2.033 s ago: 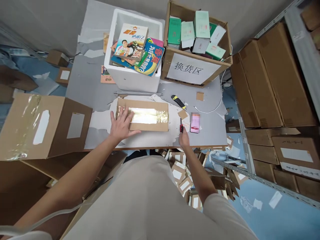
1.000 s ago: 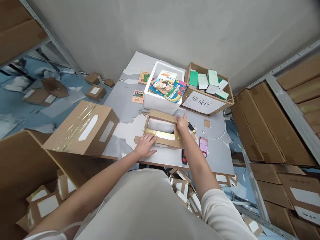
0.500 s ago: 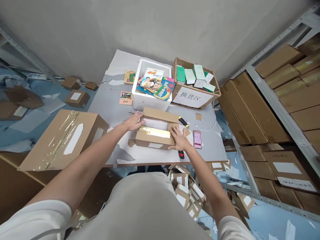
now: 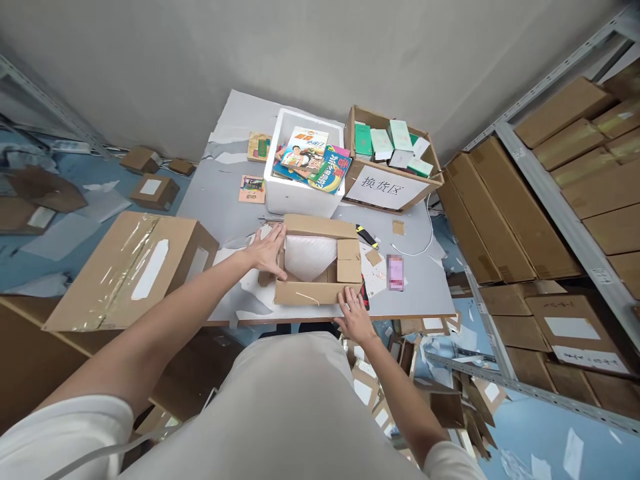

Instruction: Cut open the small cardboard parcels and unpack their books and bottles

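Note:
In front of me on the table lies a small cardboard box (image 4: 349,261) with its top flaps open. Inside it is a white wrapped package (image 4: 309,256), whose contents are hidden. My left hand (image 4: 268,253) rests against the box's left end, fingers and thumb spread. At the near right corner, my right hand (image 4: 355,315) lays its stretched fingers on the near flap (image 4: 307,293). A red and black tool (image 4: 365,295), partly covered, lies beside the box's right end. Behind it is a yellow and black box cutter (image 4: 367,236).
A white foam box (image 4: 303,200) with magazines and a carton (image 4: 356,175) of green and white boxes stand at the back. A phone (image 4: 395,272) lies right. A large taped carton (image 4: 120,280) is at left; shelves of cartons (image 4: 583,327) stand at right.
The near flap with its shiny tape has swung outward toward me, and more of the white package shows. My right hand has moved from the box's right end to its near edge.

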`<state>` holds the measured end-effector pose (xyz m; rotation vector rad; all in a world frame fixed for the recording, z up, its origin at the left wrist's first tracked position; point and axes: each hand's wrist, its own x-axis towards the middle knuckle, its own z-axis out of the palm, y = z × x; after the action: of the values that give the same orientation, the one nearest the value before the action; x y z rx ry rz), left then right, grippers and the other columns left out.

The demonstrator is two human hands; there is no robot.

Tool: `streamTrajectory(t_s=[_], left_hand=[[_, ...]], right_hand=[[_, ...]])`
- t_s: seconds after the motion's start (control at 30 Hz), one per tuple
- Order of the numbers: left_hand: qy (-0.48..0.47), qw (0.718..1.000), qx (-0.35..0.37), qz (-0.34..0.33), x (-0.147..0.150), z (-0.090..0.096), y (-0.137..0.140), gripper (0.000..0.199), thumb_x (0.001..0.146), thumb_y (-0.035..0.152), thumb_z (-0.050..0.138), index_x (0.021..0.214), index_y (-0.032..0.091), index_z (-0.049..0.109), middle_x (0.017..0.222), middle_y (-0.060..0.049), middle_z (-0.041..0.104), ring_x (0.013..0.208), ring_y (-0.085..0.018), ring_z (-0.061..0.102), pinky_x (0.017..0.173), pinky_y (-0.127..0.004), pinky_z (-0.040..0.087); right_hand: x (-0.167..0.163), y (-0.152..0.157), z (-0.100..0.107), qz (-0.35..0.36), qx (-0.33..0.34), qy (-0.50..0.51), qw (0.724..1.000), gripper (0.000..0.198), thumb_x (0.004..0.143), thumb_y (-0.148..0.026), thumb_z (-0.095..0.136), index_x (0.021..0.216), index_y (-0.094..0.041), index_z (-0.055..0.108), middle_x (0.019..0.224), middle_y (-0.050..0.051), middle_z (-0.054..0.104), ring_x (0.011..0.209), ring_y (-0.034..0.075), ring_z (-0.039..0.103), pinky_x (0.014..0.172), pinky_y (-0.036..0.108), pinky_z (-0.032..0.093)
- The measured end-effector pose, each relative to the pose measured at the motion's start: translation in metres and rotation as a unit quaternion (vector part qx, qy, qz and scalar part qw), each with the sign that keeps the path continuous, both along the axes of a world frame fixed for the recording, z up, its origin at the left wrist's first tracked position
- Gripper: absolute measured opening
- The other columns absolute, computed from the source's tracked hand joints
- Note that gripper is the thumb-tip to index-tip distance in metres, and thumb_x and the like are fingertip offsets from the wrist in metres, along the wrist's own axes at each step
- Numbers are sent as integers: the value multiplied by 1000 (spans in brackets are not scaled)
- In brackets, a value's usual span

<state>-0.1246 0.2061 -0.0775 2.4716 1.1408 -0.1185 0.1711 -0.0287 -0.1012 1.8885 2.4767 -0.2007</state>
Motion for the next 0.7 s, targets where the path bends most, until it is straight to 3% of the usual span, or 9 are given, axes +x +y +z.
streamTrajectory(t_s=[0.1,0.27,0.37,0.47,0.57,0.7], left_hand=[[15,1000,17,-15,0,-2,-9,156,40,76,69,148,3,-19,156,-31,-5,145,-46,-6,108,-69,3],[17,999,42,-6,2,-2,-12,155,41,77,68,149,3,-14,156,-33,0,144,-49,-2,106,-72,0],[30,998,46,2,4,2,-13,152,41,79,66,151,4,-7,156,-31,6,144,-49,0,105,-73,-3],[42,998,46,6,5,6,-14,151,39,81,66,152,5,-2,156,-31,7,144,-48,0,105,-73,-6],[40,998,40,8,5,7,-14,151,40,81,65,152,6,-2,157,-30,7,144,-48,-1,104,-73,-6],[26,999,35,11,5,6,-13,151,40,80,65,151,5,-2,157,-29,8,144,-48,-2,104,-74,-6]], right_hand=[[-3,8,10,-22,-7,7,1000,50,92,-26,40,141,-14,46,152,17,36,141,31,32,111,51,30],[-10,56,53,-76,-2,4,997,39,95,-23,36,124,-19,61,122,14,63,109,27,57,94,41,42],[-27,95,68,20,-21,3,1000,37,96,-29,38,124,-19,60,126,13,61,116,28,52,97,45,38],[-39,123,72,90,-87,-36,991,33,97,-32,40,104,-18,69,114,13,67,117,29,50,107,54,26],[-25,131,78,53,-68,-83,993,30,95,-30,44,94,-17,72,100,14,69,112,30,52,113,55,14],[32,122,80,-67,4,-55,996,39,90,-29,48,126,-16,59,132,16,56,117,31,51,114,53,17]])
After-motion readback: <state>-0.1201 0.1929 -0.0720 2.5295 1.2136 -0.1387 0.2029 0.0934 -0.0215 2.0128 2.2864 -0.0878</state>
